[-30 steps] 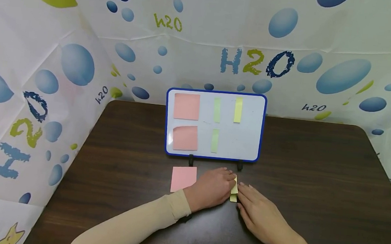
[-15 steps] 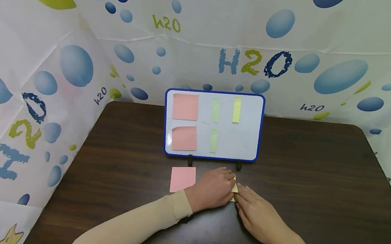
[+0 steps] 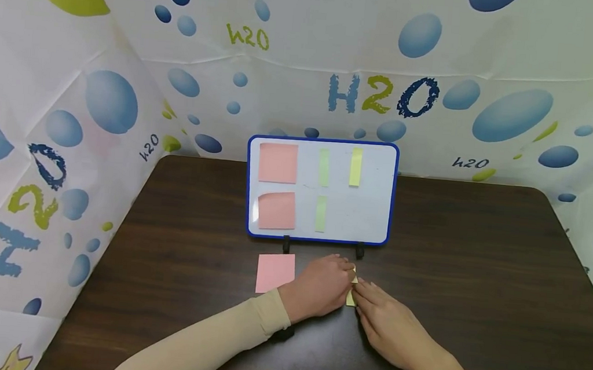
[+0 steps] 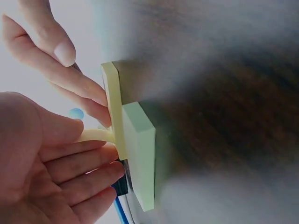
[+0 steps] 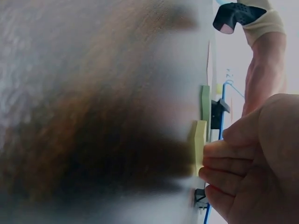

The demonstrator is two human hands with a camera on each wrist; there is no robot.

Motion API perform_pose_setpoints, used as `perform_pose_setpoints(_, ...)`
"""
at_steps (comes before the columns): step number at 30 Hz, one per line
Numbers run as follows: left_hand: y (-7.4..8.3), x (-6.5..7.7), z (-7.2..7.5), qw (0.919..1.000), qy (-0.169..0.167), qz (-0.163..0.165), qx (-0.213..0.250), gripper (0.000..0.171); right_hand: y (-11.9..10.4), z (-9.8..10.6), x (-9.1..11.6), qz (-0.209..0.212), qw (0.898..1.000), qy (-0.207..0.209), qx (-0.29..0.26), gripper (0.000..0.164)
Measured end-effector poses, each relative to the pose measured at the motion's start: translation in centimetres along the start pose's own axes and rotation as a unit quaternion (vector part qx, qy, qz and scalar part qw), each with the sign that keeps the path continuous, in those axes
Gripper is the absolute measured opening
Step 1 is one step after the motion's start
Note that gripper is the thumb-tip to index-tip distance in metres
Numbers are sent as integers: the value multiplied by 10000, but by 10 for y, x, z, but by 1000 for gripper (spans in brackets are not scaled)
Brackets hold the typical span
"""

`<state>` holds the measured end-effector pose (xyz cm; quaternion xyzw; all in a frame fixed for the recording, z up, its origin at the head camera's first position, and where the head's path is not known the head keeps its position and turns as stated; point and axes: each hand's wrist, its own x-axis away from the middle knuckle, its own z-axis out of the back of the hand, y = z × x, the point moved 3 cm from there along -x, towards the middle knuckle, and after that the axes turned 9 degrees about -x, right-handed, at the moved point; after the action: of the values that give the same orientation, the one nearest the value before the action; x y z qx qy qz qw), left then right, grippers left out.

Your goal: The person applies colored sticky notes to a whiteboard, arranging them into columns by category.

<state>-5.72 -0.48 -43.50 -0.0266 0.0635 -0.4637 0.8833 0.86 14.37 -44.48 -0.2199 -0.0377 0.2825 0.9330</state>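
My left hand pinches a narrow yellow sticky note between thumb and fingers. The note bends up from the yellow sticky-note pad, still joined to it at one end. Fairly straight fingers of my right hand press against the right side of the yellow pad, which lies on the table. A green sticky-note pad sits right beside the yellow one; in the head view my left hand hides it. Left of that hand lies a pink square sticky-note pad.
Behind the hands stands a blue-framed whiteboard on black feet. It bears two pink notes, two green strips and one yellow strip. A printed curtain surrounds the dark wooden table.
The yellow note has been drawn up and back further under my left fingers, baring more of the pad's near end. My right hand stays at the pad's side. The head view has shifted slightly.
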Motion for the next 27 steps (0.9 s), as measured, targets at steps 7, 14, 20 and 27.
perform_pose_setpoints(7,-2,0,-1,9996,173,102,222,21,-2,1,-3,-17,10000,-76,60,39)
perform_pose_setpoints(14,-5,0,-1,9986,353,251,305,23,-3,0,-2,-45,9999,-79,121,39)
perform_pose_setpoints(20,-7,-2,0,9971,489,481,317,22,-5,0,-3,0,9995,-79,318,39)
perform_pose_setpoints(27,-10,-3,1,9951,532,669,495,22,-5,0,-5,-11,9993,-108,360,38)
